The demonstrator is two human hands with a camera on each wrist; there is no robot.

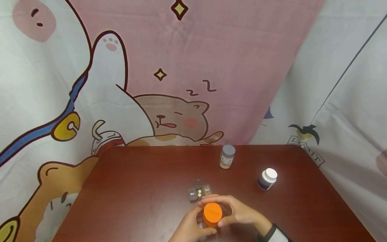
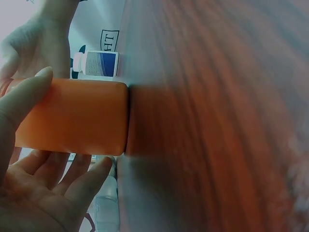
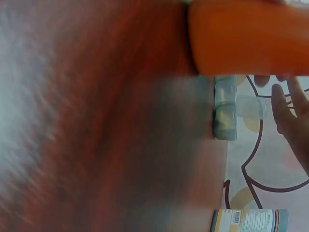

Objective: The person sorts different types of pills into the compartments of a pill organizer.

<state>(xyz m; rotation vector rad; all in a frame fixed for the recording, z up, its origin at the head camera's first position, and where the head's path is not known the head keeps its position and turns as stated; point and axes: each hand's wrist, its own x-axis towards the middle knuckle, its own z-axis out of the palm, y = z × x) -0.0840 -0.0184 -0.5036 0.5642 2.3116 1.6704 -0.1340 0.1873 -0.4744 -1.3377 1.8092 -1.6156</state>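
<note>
An orange pill bottle (image 2: 77, 116) with an orange cap (image 1: 213, 212) stands upright on the table near me. My left hand (image 1: 191, 224) holds its body, thumb on one side and fingers on the other. Around the cap curve the fingers and thumb of my right hand (image 1: 239, 210). Just beyond the hands lies a small clear pill organizer (image 1: 192, 195), with "Mon" and "Tues" lids shown; its middle compartment's lid is raised and yellow pills (image 1: 199, 193) show there. The right wrist view catches the organizer's raised lid (image 3: 251, 107) beside my right fingers.
Farther back on the brown table (image 1: 145, 181) stands a bottle with a grey lid (image 1: 227, 157). To the right is a white-capped bottle with a dark blue lower part (image 1: 267, 179). A cartoon-printed cloth (image 1: 242, 67) hangs behind the table.
</note>
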